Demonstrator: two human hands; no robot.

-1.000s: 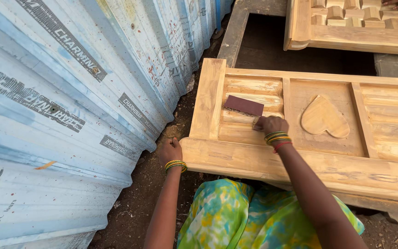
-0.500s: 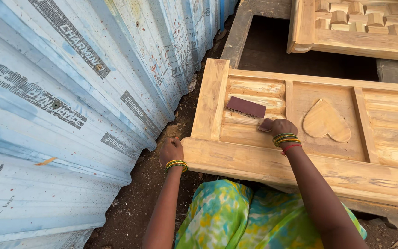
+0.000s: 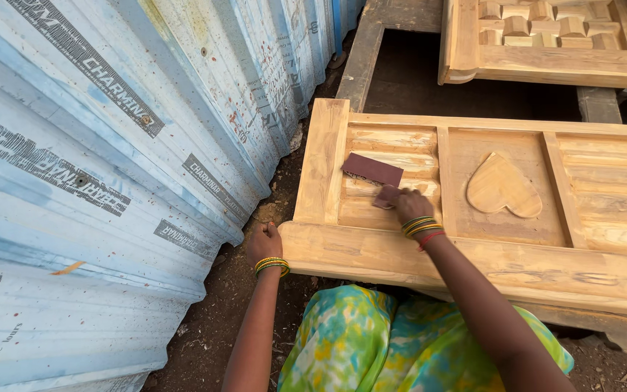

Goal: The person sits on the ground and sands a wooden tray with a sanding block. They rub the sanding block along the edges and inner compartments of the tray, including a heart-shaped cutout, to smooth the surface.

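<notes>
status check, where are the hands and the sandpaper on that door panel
Right hand pressing a small sandpaper piece into the panel's grooved recess. Left hand gripping door panel corner. Second sandpaper sheet lies loose just above.

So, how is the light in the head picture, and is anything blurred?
Head view: even daylight, sharp overall; soft glare on the metal sheets; dark shadow in the gap behind the wooden door; right hand and sandpaper clear.

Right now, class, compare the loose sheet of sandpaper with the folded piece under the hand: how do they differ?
The loose sheet of sandpaper lies flat and untouched; the folded piece is pressed down by the right hand. The loose sheet is larger; the folded piece is mostly hidden. Both are reddish-brown and rest on the door panel.
</notes>
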